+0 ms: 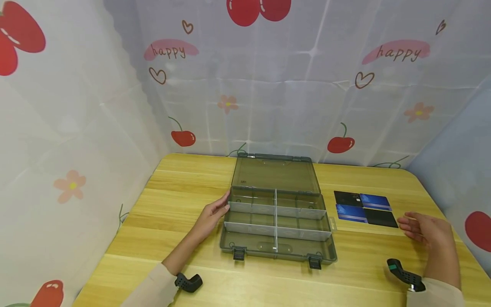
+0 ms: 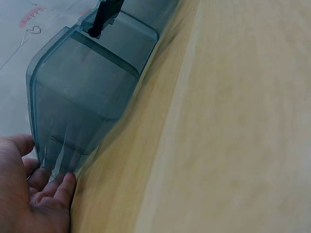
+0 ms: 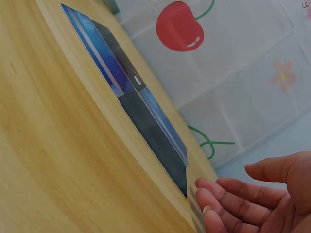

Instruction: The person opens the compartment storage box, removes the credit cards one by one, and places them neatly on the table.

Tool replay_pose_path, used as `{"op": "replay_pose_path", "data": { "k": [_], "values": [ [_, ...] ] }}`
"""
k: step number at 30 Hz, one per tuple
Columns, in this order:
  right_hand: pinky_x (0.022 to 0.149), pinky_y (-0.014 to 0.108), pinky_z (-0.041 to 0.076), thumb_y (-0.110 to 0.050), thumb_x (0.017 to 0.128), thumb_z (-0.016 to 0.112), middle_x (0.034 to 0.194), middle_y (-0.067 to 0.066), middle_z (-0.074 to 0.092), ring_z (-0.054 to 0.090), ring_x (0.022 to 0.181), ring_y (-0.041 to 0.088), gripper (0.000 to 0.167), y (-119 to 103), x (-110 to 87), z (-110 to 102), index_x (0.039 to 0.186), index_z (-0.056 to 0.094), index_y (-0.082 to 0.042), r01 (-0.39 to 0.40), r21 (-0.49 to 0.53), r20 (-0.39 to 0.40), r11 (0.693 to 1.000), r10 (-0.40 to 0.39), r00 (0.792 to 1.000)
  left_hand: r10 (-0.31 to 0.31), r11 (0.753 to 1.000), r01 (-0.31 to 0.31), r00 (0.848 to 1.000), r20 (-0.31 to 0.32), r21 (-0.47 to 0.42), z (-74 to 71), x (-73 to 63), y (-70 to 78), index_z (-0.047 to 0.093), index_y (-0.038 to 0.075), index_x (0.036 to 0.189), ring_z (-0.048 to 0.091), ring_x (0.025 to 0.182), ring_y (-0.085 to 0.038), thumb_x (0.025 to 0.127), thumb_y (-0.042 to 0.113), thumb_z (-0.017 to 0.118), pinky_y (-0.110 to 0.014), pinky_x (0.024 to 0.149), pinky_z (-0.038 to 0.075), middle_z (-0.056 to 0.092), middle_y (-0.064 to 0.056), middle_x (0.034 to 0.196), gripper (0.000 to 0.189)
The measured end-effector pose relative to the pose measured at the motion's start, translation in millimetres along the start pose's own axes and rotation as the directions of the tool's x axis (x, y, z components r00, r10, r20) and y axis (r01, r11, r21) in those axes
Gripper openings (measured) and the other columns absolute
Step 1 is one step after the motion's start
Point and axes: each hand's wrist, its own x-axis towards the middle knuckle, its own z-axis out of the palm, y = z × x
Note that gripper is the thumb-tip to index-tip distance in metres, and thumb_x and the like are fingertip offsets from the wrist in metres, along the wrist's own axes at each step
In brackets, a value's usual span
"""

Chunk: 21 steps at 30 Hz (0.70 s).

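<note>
A grey-green translucent plastic organizer box sits with its lid folded back, and white dividers split its inside into several compartments. My left hand touches the box's left side, thumb at the rim and fingers against the wall; the left wrist view shows these fingertips at the box corner. To the right lie two black cards and two blue cards, laid edge to edge in a block. Close beside the near black card, my right hand holds nothing, its fingers loosely bent.
The wooden table has a light, striped grain. White cloth printed with cherries and flowers hangs behind it and at both sides. Two black latches stick out from the box's front. Each wrist wears a black camera mount.
</note>
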Motion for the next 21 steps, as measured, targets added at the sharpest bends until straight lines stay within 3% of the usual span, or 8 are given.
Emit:
{"op": "replay_pose_path", "data": {
  "k": [3,6,12,17,21],
  "values": [
    [0.061,0.027,0.062,-0.032,0.107,0.048,0.072,-0.011,0.073,0.073,0.067,0.011,0.021,-1.3,-3.1,2.0,0.1,0.062,-0.018,0.064,-0.026,0.015,0.998,-0.063,0.998,0.005,1.0,-0.005,1.0,0.004,-0.002,-1.0,0.0,0.0,0.037,0.015,0.157,0.033,0.148,-0.02,0.107,0.029,0.055,-0.029,0.112,0.039,0.03,0.004,0.163,0.055],
    [0.06,0.026,0.062,-0.036,0.106,0.051,0.074,-0.013,0.074,0.073,0.068,0.009,0.02,-4.8,-7.5,6.0,0.102,0.063,-0.02,0.143,-0.022,0.032,0.989,-0.142,0.989,0.004,1.0,-0.004,1.0,0.007,-0.001,-1.9,-0.5,0.4,0.037,0.014,0.157,0.033,0.148,-0.021,0.107,0.03,0.055,-0.028,0.112,0.039,0.03,0.003,0.163,0.056],
    [0.06,0.023,0.061,-0.04,0.103,0.057,0.077,-0.012,0.076,0.074,0.07,0.007,0.022,-20.9,-20.1,16.0,0.088,0.072,-0.032,0.245,0.086,0.052,0.966,-0.25,0.967,0.002,1.0,-0.002,1.0,0.003,0.004,-2.7,-1.0,2.4,0.037,0.014,0.157,0.033,0.148,-0.023,0.107,0.032,0.055,-0.031,0.113,0.039,0.03,0.002,0.163,0.057],
    [0.062,0.021,0.061,-0.042,0.102,0.059,0.081,-0.012,0.076,0.074,0.072,0.007,0.022,-32.6,-28.3,23.1,0.091,0.074,-0.03,0.306,0.131,0.052,0.943,-0.314,0.948,0.012,1.0,-0.012,1.0,-0.001,0.002,-2.7,0.6,1.8,0.037,0.014,0.157,0.033,0.148,-0.023,0.106,0.033,0.055,-0.032,0.113,0.039,0.031,0.002,0.163,0.057],
    [0.061,0.019,0.06,-0.041,0.103,0.056,0.082,-0.016,0.075,0.073,0.072,0.003,0.021,-36.9,-31.4,27.2,0.097,0.07,-0.027,0.345,0.044,0.048,0.938,-0.347,0.937,0.007,1.0,-0.007,1.0,0.013,-0.008,-1.4,1.4,1.1,0.036,0.013,0.157,0.033,0.148,-0.022,0.107,0.031,0.055,-0.03,0.113,0.039,0.03,0.002,0.163,0.057]
  ]
}}
